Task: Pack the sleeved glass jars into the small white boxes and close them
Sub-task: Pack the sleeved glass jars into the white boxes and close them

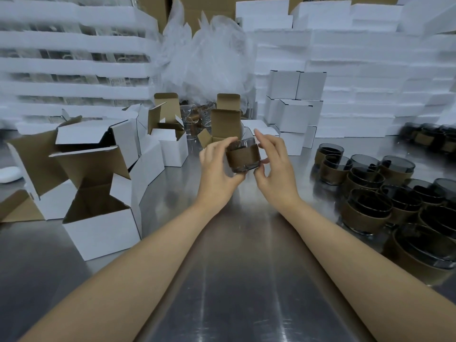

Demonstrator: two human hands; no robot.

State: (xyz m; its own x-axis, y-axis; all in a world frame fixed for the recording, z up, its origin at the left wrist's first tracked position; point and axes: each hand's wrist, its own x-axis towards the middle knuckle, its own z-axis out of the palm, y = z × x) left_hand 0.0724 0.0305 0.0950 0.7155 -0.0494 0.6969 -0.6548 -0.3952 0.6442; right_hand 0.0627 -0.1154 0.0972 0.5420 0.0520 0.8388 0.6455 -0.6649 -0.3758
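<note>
The left hand (217, 166) is wrapped round the left side of a sleeved jar (243, 156), fingers curled over the sleeve and thumb tucked beneath. From the other side the jar is steadied by the right hand (274, 164), thumb and lower fingers pressed to it and the forefinger lifted clear. The jar is held in the air above the steel table (237, 280), its axis roughly upright, mouth up and thick base down.

The coming move is judged to turn on the open box (223, 133) just behind the jar and slightly left, tall brown flap raised (its mouth is largely hidden by the left hand, so how it faces cannot be told). The box lies nearer the left hand; a short carry forward and a lowering, base first, would be needed.

The jar is squat, round, smoky glass, banded by a matt brown card sleeve. More open boxes (98, 218), white outside and raw brown within, are scattered at left. Waiting jars (370, 193) are clustered at right, closed boxes (293, 102) stacked beyond, and rough white foam slabs (370, 70) piled behind.
</note>
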